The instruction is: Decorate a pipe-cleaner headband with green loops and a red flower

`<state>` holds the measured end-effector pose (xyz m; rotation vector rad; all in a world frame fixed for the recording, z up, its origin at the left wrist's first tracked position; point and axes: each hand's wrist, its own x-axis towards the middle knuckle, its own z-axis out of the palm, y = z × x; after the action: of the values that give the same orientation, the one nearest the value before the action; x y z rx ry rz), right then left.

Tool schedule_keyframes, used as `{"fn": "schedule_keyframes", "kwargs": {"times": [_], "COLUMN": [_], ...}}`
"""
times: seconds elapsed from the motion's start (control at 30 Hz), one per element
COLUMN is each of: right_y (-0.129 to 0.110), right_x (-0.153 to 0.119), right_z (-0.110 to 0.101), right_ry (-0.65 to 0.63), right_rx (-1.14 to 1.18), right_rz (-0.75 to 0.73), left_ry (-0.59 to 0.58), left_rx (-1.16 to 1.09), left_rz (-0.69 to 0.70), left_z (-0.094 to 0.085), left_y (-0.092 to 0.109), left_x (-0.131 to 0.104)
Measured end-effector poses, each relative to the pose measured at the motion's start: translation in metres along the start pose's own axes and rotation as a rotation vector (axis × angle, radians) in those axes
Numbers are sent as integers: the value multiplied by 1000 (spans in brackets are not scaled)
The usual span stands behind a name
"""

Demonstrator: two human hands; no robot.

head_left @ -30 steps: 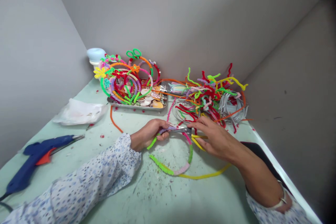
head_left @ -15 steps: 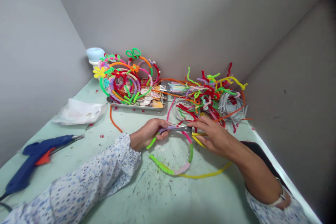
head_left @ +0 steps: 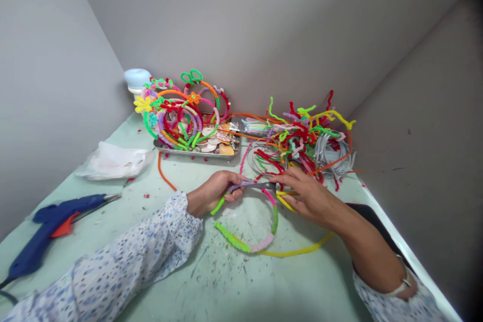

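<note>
My left hand [head_left: 222, 187] pinches the purple part of a fuzzy pipe-cleaner hoop [head_left: 275, 216], whose curve of pink, green and pale pink hangs below and to the right. One green end sticks out under my fingers. My right hand [head_left: 302, 193] is closed on scissors [head_left: 264, 185] with yellow handles, their blades pointing left at the purple part beside my left fingertips. Whether the blades touch it is too small to tell. A yellow pipe cleaner [head_left: 302, 251] lies on the table beneath the hoop.
Behind my hands stand a metal tray [head_left: 196, 154] with shells and colourful headbands, and a heap of pipe cleaners [head_left: 298, 133] beside coiled wire [head_left: 332, 153]. At left are a blue glue gun [head_left: 56, 221], a plastic bag [head_left: 115, 161] and a blue-lidded container [head_left: 137, 78].
</note>
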<state>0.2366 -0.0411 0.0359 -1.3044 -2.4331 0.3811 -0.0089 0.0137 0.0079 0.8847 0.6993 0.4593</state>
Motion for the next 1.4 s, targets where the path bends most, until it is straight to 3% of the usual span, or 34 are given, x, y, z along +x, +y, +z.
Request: {"fn": "schedule_keyframes", "kwargs": {"times": [0.93, 1.4], "right_y": [-17, -9], "right_x": [5, 4], "right_z": [5, 9], "right_ry": [-8, -7], "right_rx": [-34, -43], "right_rz": [26, 14], "left_ry": [74, 74], "left_rx": [38, 13], "left_rz": [-3, -10], "left_z": [4, 1], "left_y": [1, 0], "left_x": [-1, -1]}}
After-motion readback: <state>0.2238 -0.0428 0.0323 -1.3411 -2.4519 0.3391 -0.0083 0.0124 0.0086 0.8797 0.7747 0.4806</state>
